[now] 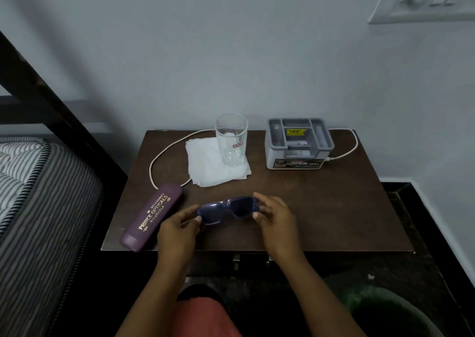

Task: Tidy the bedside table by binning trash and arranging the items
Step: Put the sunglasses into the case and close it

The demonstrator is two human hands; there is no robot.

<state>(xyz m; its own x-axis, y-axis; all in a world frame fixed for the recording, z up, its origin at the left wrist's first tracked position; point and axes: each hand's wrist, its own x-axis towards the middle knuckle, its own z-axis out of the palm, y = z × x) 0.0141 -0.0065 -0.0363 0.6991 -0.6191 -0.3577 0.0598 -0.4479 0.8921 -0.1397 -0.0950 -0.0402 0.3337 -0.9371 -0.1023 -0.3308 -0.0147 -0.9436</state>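
Blue sunglasses (227, 210) held over front middle of brown bench (334, 208), lenses facing camera. Left hand (177, 230) pinches left end of frame, right hand (276, 217) pinches right end. Purple spectacle case (152, 216), closed, just left. Behind: empty drinking glass (230, 139) standing on white napkin (213, 163); grey organiser box (298, 142); white cable (159, 159).

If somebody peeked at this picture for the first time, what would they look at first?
Most likely the blue sunglasses, held at each end by the left hand and right hand over the front of the brown table. Next comes the tall clear glass standing on a white napkin at the back. The purple glasses case with gold lettering lies at the front left.
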